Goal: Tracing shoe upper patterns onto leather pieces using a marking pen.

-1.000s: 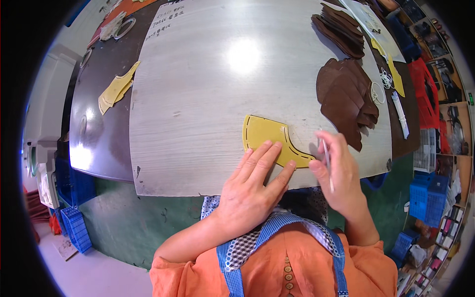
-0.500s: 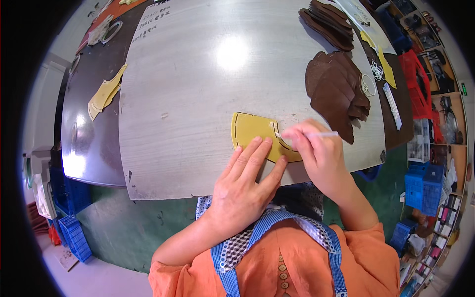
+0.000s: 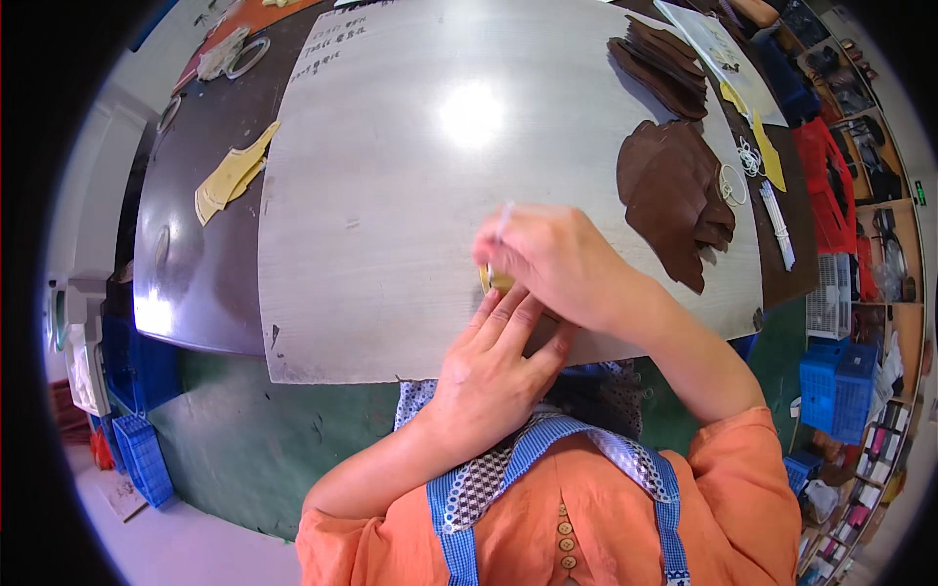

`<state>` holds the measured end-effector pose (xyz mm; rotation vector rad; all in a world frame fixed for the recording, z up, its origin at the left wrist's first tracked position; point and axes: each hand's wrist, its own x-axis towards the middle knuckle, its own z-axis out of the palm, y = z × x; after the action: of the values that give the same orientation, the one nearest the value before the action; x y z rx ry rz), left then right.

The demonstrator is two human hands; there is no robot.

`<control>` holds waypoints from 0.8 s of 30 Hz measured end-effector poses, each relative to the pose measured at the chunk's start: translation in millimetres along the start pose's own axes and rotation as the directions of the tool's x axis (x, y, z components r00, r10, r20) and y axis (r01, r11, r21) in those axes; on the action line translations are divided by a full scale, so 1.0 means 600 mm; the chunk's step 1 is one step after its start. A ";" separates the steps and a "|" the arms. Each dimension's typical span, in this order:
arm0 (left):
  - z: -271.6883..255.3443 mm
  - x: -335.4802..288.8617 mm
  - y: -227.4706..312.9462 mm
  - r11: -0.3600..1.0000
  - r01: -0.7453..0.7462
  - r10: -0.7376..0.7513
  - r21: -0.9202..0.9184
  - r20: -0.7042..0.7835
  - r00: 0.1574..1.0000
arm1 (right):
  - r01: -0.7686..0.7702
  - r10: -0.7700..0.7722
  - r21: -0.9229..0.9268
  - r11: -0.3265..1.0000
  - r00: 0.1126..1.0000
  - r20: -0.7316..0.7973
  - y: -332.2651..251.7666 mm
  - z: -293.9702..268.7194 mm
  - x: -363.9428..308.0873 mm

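Observation:
The yellow template (image 3: 501, 280) lies on the pale board near its front edge, mostly covered by my hands. Spread fingers of my left hand (image 3: 489, 376) press it flat against the board. Above them my right hand (image 3: 562, 259) pinches a thin, whitish pen (image 3: 505, 221), its tip at the template's left end. Motion slightly blurs the pen and fingertips. Brown leather pieces (image 3: 669, 190) lie fanned out in a pile to the right, with a second stack of brown leather pieces (image 3: 664, 73) beyond them.
The pale board (image 3: 391, 244) rests on a dark table (image 3: 205, 283). Yellow pattern pieces (image 3: 234, 176) lie at the left. Along the right edge are white string (image 3: 748, 156), a bundle of white sticks (image 3: 777, 225) and another yellow piece (image 3: 767, 151). A red crate (image 3: 826, 186) stands beyond.
My right hand has moved left across the template with the pen, which now stands more upright. My left hand stays on the template. The whole view has shifted slightly.

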<state>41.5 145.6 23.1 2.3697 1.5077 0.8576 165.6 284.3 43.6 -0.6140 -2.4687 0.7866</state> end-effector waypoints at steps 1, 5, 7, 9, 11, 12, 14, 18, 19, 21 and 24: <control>-0.001 0.004 0.000 1.000 0.001 -0.001 -0.012 -0.008 1.000 | -0.003 0.003 -0.011 1.000 1.000 -0.010 0.005 0.000 0.007; -0.001 -0.003 -0.005 1.000 -0.008 0.008 0.020 -0.006 1.000 | -0.170 0.151 -0.228 0.959 0.984 -0.098 0.006 -0.027 0.002; -0.001 -0.005 -0.001 0.999 0.042 -0.042 0.001 -0.005 0.999 | -0.199 0.168 -0.339 0.919 0.978 -0.120 -0.001 -0.036 -0.022; 0.000 0.002 0.004 1.000 0.019 -0.019 0.022 -0.003 1.000 | -0.259 0.244 -0.346 0.902 0.966 -0.088 -0.002 -0.035 -0.027; -0.004 0.006 0.005 0.998 -0.011 0.011 0.068 0.001 1.000 | -0.315 0.314 -0.346 0.884 0.947 -0.061 0.002 -0.036 -0.039; -0.009 0.008 0.002 0.996 -0.032 0.033 0.081 -0.003 0.999 | -0.270 0.255 -0.255 0.928 0.962 -0.094 0.006 -0.036 -0.047; -0.025 0.021 -0.005 0.995 -0.089 0.087 0.040 0.036 0.996 | -0.207 0.181 -0.171 0.963 0.971 -0.154 0.014 -0.055 -0.060; -0.060 0.083 -0.041 0.992 -0.125 0.126 -0.022 0.051 0.991 | -0.466 0.243 -0.471 0.749 0.854 -0.460 0.057 -0.137 -0.111; -0.064 0.110 -0.053 0.988 -0.153 0.154 -0.016 0.036 0.987 | -0.492 0.229 -0.529 0.692 0.844 -0.485 0.075 -0.151 -0.123; -0.054 0.151 -0.079 0.989 -0.146 0.148 -0.036 0.033 0.988 | -0.492 0.202 -0.547 0.677 0.840 -0.504 0.090 -0.165 -0.136; -0.040 0.217 -0.097 0.988 -0.128 0.130 -0.089 0.025 0.991 | -0.500 0.176 -0.565 0.656 0.830 -0.529 0.096 -0.167 -0.142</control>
<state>23.7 283.6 62.7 2.4261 1.2897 0.8921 303.8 321.7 54.6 -1.4026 -2.1715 -0.2203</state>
